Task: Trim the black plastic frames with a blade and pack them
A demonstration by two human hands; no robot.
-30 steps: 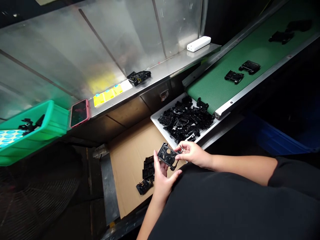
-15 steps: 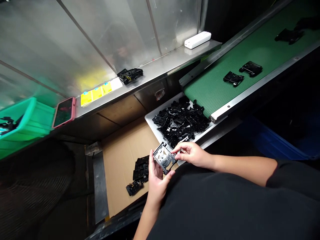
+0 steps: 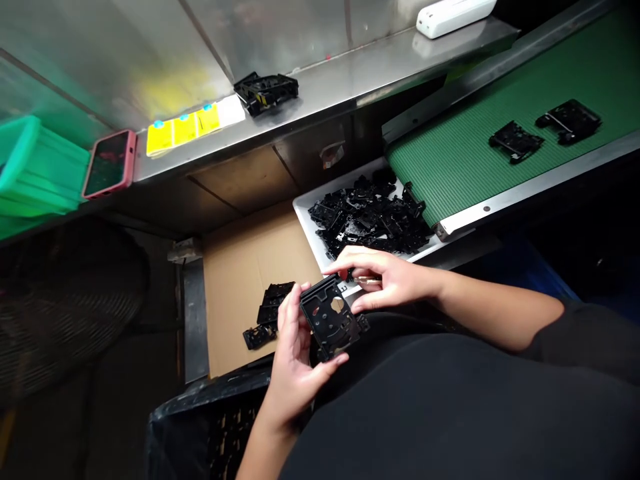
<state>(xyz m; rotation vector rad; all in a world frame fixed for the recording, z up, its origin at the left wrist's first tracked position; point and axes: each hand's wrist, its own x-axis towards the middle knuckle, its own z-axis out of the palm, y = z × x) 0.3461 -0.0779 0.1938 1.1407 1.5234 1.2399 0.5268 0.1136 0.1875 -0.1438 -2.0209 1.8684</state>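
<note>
My left hand (image 3: 293, 347) grips a flat black plastic frame part (image 3: 330, 320) by its left edge and bottom, face up in front of my lap. My right hand (image 3: 383, 277) pinches the same part at its upper right corner, with a small metallic piece showing under its fingers. Just beyond lies a white tray (image 3: 306, 230) heaped with several black plastic parts (image 3: 370, 217). A few more black parts (image 3: 267, 313) lie on the cardboard sheet (image 3: 235, 273) left of my hands.
A green conveyor belt (image 3: 465, 167) at right carries two black parts (image 3: 543, 130). A steel shelf (image 3: 350, 73) holds a black part, yellow labels (image 3: 183, 127), a pink phone (image 3: 107, 163) and a white box (image 3: 453, 13). Green bins (image 3: 35, 173) stand at left, a black crate (image 3: 200, 427) below.
The view has tilted down and left. Both hands have turned the black frame part and brought it closer, its face now toward me; my right hand's fingers have spread over its top corner.
</note>
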